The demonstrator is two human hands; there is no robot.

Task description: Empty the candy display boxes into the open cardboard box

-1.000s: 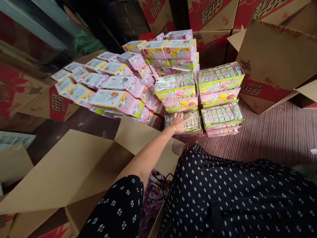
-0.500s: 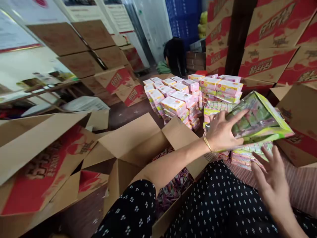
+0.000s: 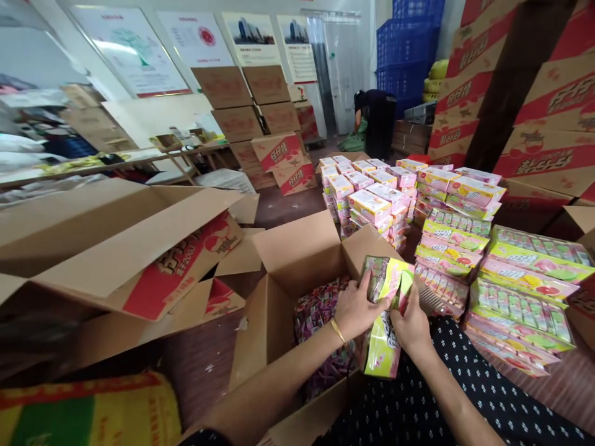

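A green and pink candy box point(image 3: 383, 356) is held upright over my lap, beside the open carton. My left hand point(image 3: 357, 308) grips its left side near the top, thumb across the front. On the other side, my right hand point(image 3: 411, 319) has its fingers closed round the box's edge. Under my left forearm, the open carton point(image 3: 304, 232) holds a heap of small purple-wrapped candies point(image 3: 320, 310). Stacked candy boxes point(image 3: 520, 310) with clear windows stand close to my right arm.
Stacks of pink and white boxes point(image 3: 372, 201) stand ahead. A large open carton point(image 3: 186, 266) is on the left, with a yellow and green sack point(image 3: 93, 412) below it. Printed cartons point(image 3: 553, 148) are piled at right. A person point(image 3: 379, 118) bends over farther back.
The candy box has come from the right stacks to above my lap, beside the carton. My right hand, open and free before, now grips it too. The view has swung left.
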